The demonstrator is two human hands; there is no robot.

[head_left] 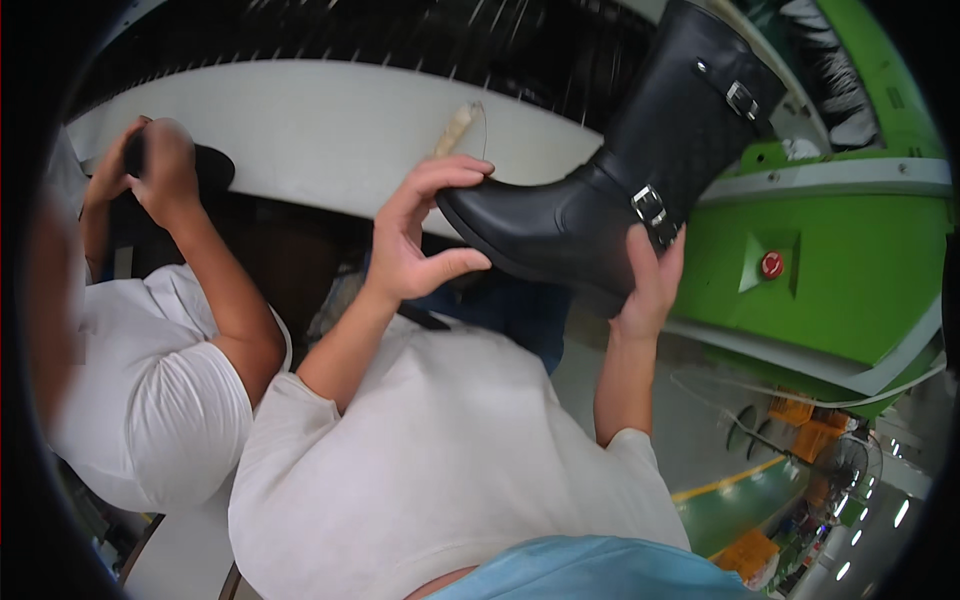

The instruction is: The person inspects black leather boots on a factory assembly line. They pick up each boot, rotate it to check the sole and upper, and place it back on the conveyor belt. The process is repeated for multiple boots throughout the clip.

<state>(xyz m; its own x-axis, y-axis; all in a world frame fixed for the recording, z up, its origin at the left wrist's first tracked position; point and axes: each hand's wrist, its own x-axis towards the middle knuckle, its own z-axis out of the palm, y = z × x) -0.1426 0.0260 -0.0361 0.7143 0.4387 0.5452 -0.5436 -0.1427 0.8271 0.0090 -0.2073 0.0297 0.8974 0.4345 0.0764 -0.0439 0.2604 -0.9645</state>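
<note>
A tall black boot [600, 190] with two silver buckles is held up in the air, toe pointing left and shaft tilted up to the right. My left hand [420, 235] grips its toe, fingers over the top and thumb underneath. My right hand [650, 285] holds the heel and ankle from below, next to the lower buckle. Both forearms rise from white short sleeves.
A green machine [850, 270] with a red button [771, 265] stands to the right, behind the boot. A white curved surface [300, 130] runs across the back. At the left, a co-worker's hands [150, 165] hold a dark object [212, 165].
</note>
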